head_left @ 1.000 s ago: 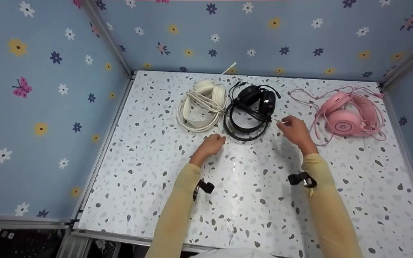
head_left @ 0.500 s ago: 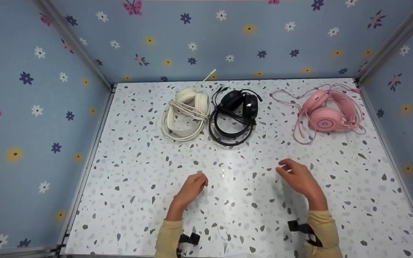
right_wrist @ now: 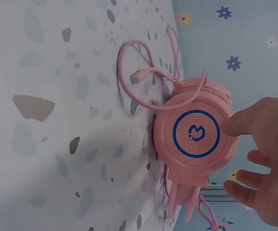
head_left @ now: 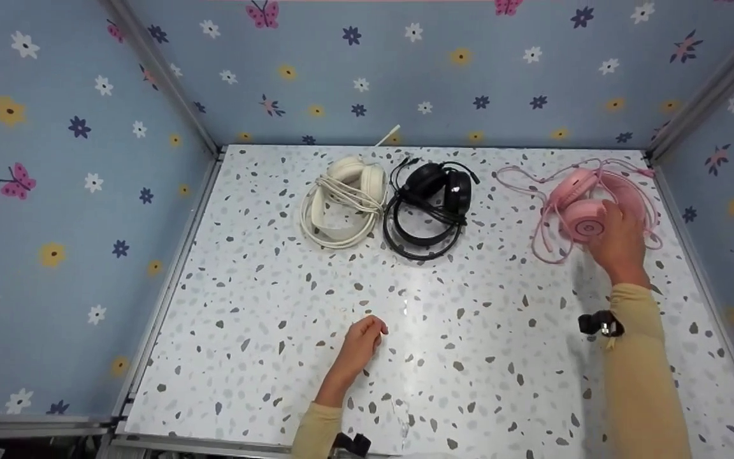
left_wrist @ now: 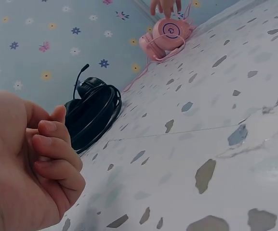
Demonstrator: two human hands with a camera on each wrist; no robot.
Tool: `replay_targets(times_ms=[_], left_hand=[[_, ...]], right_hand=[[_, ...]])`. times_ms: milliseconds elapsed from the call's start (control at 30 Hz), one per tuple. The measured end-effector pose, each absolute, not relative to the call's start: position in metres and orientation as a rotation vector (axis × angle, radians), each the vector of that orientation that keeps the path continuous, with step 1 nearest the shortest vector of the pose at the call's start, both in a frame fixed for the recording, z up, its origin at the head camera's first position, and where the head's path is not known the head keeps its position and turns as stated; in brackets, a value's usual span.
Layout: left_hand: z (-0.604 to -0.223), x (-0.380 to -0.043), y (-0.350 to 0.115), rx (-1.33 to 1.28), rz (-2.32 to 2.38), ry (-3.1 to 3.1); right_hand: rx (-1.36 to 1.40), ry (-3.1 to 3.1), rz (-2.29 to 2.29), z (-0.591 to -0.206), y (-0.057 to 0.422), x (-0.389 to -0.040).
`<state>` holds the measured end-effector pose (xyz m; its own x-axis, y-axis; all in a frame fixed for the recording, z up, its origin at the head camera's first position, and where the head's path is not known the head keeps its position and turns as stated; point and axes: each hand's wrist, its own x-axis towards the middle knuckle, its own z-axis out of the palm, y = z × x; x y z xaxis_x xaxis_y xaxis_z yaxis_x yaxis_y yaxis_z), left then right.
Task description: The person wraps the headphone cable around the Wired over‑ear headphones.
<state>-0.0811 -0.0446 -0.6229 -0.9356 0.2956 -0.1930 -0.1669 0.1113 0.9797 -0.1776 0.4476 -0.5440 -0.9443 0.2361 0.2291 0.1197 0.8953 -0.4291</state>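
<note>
Pink headphones [head_left: 583,220] with a loose pink cable lie at the back right of the tabletop. Over their near ear cup [right_wrist: 196,134] reaches my right hand [head_left: 622,245]; in the right wrist view its thumb overlaps the cup's edge while the other fingers are spread apart from it. My left hand [head_left: 362,344] hovers near the front middle, fingers loosely curled around nothing, as the left wrist view also shows. Black headphones [head_left: 427,210] with their cable bundled sit at the back middle. Beside them on the left lie white headphones [head_left: 345,203], cable tied up too.
The speckled white tabletop [head_left: 265,357] is bordered by flowered blue panels [head_left: 431,70] at the back and both sides. A white microphone boom [head_left: 387,136] sticks up from the white headphones toward the back panel.
Both hands have drawn back from the black headphones. My right hand has then gone right and forward to the pink headphones, while the left stays near the front middle.
</note>
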Motion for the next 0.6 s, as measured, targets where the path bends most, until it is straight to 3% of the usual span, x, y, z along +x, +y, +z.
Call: replay_targets(times_ms=[233, 600], left_hand=[[-0.624, -0.078, -0.035, 0.137, 1.894, 2.073], [-0.624, -0.07, -0.036, 0.117, 1.878, 2.102]], right_hand=[[-0.083, -2.907, 0.388, -0.55, 0.456, -0.203], [-0.194, -2.843, 0.236, -0.594, 0.465, -0.21]])
